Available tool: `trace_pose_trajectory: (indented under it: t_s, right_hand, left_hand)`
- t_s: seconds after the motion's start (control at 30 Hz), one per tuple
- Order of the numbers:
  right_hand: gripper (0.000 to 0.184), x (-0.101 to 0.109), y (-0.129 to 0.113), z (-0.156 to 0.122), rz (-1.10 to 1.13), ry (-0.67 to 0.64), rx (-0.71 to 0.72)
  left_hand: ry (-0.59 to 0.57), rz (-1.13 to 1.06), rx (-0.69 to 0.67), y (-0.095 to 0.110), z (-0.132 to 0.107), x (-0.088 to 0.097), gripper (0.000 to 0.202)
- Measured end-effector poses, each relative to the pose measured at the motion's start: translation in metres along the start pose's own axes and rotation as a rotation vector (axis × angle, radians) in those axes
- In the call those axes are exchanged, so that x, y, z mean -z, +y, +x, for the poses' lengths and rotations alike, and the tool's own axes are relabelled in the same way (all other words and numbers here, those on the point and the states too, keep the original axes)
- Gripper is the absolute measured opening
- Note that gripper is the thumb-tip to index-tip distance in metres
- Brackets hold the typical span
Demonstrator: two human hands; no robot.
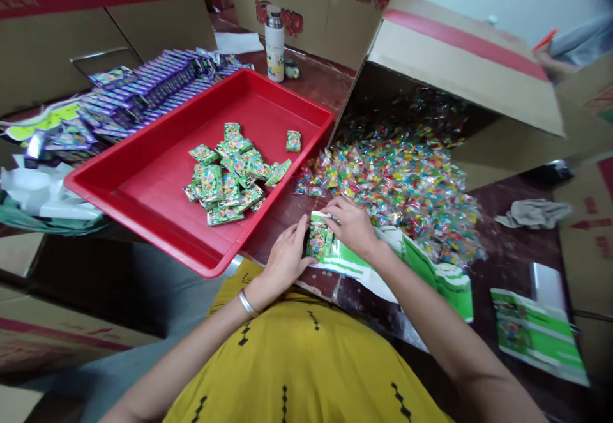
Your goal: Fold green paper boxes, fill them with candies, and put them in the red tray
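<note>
A small green printed packet (317, 239) lies at the table's front edge between my two hands. My left hand (286, 253) holds its left side, fingers along the edge and thumb near the bottom corner. The fingers of my right hand (352, 223) are bent and closed at the packet's upper right; whatever is between the fingertips is hidden. Green-and-white plastic wrapping (431, 276) stretches under my right wrist and forearm. Left of my hands, a red tray (158, 154) holds a loose pile of similar green packets (230, 177).
Many small clear bags of colourful sweets (397, 186) spill from a tipped cardboard box (464, 59). Purple packets (143, 94) are stacked behind the tray. A flask (274, 46), a grey cloth (534, 213) and a green-white bag (539, 333) stand or lie around. Another person's arm (569, 49) shows upper right.
</note>
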State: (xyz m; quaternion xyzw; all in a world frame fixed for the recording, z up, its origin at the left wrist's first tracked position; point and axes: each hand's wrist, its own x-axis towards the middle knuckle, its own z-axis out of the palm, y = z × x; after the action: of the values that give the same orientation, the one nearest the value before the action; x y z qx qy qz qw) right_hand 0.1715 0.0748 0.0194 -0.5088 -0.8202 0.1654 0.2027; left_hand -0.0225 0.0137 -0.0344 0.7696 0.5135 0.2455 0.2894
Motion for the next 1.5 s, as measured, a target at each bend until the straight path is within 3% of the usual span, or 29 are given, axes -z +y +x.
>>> trace_pose_trajectory:
  t_s: [0.07, 0.17, 0.23, 0.3, 0.37, 0.5, 0.6, 0.7, 0.77, 0.87, 1.0, 1.07, 1.17, 1.23, 1.3, 1.5]
  right_hand:
    - [0.013, 0.003, -0.002, -0.002, 0.232, 0.062, -0.159]
    - [0.022, 0.009, -0.005, -0.001, 0.615, 0.050, -0.431]
    - [0.028, 0.013, -0.007, -0.002, 0.779, 0.037, -0.507]
    - [0.029, 0.017, -0.011, -0.006, 0.856, 0.055, -0.485]
    - [0.030, 0.020, -0.016, -0.014, 0.875, 0.047, -0.395]
    - [0.036, 0.024, -0.021, -0.031, 0.815, -0.082, -0.235]
    - [0.032, 0.034, -0.019, -0.034, 0.762, -0.173, -0.237]
    - [0.024, 0.047, -0.015, -0.030, 0.749, -0.362, -0.261]
    - [0.025, 0.051, -0.014, -0.026, 0.779, -0.254, -0.300]
    - [0.036, 0.043, -0.018, -0.025, 0.814, 0.078, -0.347]
    - [0.020, 0.017, -0.028, -0.030, 0.792, 0.158, -0.360]
    - [0.021, 0.006, -0.032, -0.033, 0.759, 0.243, -0.380]
    - [0.023, -0.003, -0.035, -0.032, 0.786, 0.365, -0.397]
    - [0.038, -0.007, -0.035, -0.032, 0.808, 0.434, -0.381]
    - [0.041, -0.009, -0.034, -0.032, 0.779, 0.474, -0.356]
    - [0.012, -0.008, -0.028, -0.034, 0.608, 0.483, -0.257]
  left_hand:
    - [0.035, -0.039, 0.002, 0.007, 0.000, 0.001, 0.101]
    - [0.116, -0.098, 0.002, 0.021, 0.004, 0.005, 0.088]
    - [0.139, -0.162, 0.011, 0.030, 0.011, 0.010, 0.076]
    - [0.104, -0.311, 0.051, 0.035, 0.019, 0.016, 0.067]
    - [-0.002, -0.591, 0.108, 0.038, 0.025, 0.023, 0.062]
    - [-0.207, -1.147, 0.177, 0.039, 0.029, 0.034, 0.053]
    - [-0.301, -1.253, 0.224, 0.039, 0.028, 0.038, 0.052]
    - [-0.384, -1.211, 0.215, 0.041, 0.028, 0.040, 0.050]
    - [-0.334, -1.216, 0.233, 0.042, 0.029, 0.040, 0.044]
    - [-0.169, -1.291, 0.305, 0.044, 0.030, 0.035, 0.038]
    - [0.090, -1.280, 0.366, 0.047, 0.030, 0.020, 0.028]
    - [0.215, -1.213, 0.362, 0.049, 0.029, 0.015, 0.026]
    - [0.341, -1.074, 0.276, 0.052, 0.028, 0.016, 0.049]
    - [0.331, -0.987, 0.210, 0.052, 0.027, 0.020, 0.061]
    - [0.254, -0.930, 0.160, 0.051, 0.025, 0.023, 0.057]
    - [0.025, -0.908, 0.089, 0.044, 0.023, 0.030, 0.037]
